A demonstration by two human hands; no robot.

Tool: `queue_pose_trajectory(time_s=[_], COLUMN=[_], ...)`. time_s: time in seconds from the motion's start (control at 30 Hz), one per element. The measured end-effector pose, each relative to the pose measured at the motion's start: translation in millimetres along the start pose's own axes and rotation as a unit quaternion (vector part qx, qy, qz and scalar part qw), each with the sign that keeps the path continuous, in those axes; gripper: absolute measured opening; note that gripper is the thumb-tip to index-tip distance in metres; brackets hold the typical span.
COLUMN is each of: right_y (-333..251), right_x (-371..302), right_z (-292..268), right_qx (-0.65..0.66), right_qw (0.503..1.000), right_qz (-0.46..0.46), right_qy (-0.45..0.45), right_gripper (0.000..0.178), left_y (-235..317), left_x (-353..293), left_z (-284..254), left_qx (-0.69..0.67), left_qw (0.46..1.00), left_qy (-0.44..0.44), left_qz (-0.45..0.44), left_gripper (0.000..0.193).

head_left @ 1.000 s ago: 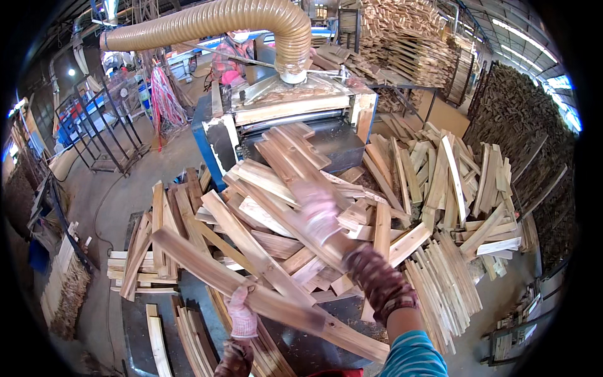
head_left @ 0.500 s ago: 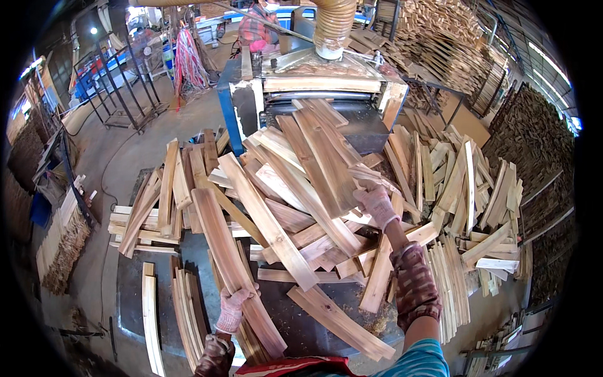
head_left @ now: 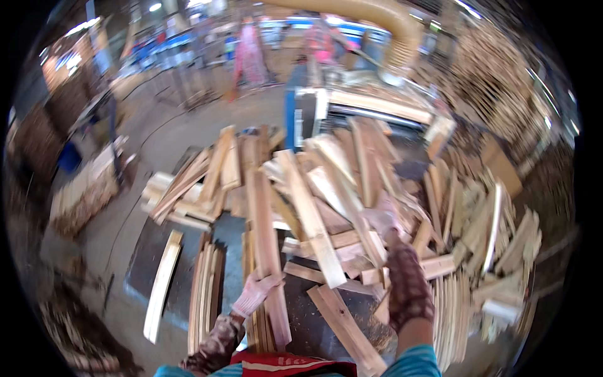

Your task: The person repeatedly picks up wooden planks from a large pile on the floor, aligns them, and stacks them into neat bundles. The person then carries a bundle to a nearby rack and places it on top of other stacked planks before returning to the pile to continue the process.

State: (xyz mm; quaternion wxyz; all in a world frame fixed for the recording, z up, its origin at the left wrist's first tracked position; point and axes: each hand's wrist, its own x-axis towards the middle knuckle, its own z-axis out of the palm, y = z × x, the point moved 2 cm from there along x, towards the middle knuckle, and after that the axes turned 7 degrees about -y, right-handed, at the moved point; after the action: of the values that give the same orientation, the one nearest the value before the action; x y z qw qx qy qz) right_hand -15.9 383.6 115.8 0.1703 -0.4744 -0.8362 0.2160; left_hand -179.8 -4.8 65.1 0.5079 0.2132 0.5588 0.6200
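Note:
My left hand point(head_left: 259, 293), in a pale work glove, is closed around the lower part of a long reddish-brown wooden plank point(head_left: 266, 232). That plank slants away from me over the pile. My right hand point(head_left: 384, 217), gloved too, is at the near end of a brown board point(head_left: 369, 160) on top of the heap. Motion smears its fingers, so their grip is unclear. Between the hands lies a pale plank point(head_left: 309, 217) across other boards. A loose knotty board point(head_left: 345, 327) rests on the dark tabletop nearer to me.
A planing machine point(head_left: 377, 103) with a fat yellow duct point(head_left: 402, 38) stands beyond the heap. Planks lie stacked at left point(head_left: 204, 283) and right point(head_left: 452, 314) on the dark table point(head_left: 151, 264). A blurred person point(head_left: 321, 47) is behind the machine.
The view has swung left and blurred, so the machine and heap appear farther right. My left hand still holds its plank, now more upright in view. My right hand has moved leftward against the boards.

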Motion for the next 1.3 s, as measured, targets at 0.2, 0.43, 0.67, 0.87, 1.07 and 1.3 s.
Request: queue_pose_trajectory(time_s=[0.2,0.43,0.67,0.87,1.07,1.3], right_y=[-32.5,-143.8,-155.7,-19.7,61.1,3.5], right_x=[-125.4,-293.5,-274.1,-124.6,-21.7,-0.7], right_z=[8.6,61.7,79.2,51.0,-9.2,-19.6], right_qx=[0.471,0.018,0.11,0.22,-0.115,-0.173], right_qw=[0.845,0.95,0.895,0.97,0.983,0.976], right_qz=[0.107,-0.27,-0.25,-0.094,0.129,0.095], right_qy=[-0.229,-0.155,-0.352,0.041,0.068,-0.086], right_gripper=[0.069,0.098,0.065,0.08,0.087,0.078], left_y=[-25.1,-16.9,50.1,-44.3,-178.2,-190.1], left_x=[29.1,22.0,-94.5,-153.4,-160.3,-167.9], left_z=[20.4,12.5,-136.8,-314.3,-389.1,-379.4], left_qx=[-0.078,-0.28,-0.038,0.13,0.163,0.408], left_qw=[0.997,0.96,0.992,0.971,0.94,0.845], left_qy=[0.002,0.008,0.073,0.185,0.282,0.308], left_qz=[-0.024,0.024,-0.09,-0.08,-0.099,-0.156], left_gripper=[0.043,0.04,0.037,0.063,0.053,0.057])
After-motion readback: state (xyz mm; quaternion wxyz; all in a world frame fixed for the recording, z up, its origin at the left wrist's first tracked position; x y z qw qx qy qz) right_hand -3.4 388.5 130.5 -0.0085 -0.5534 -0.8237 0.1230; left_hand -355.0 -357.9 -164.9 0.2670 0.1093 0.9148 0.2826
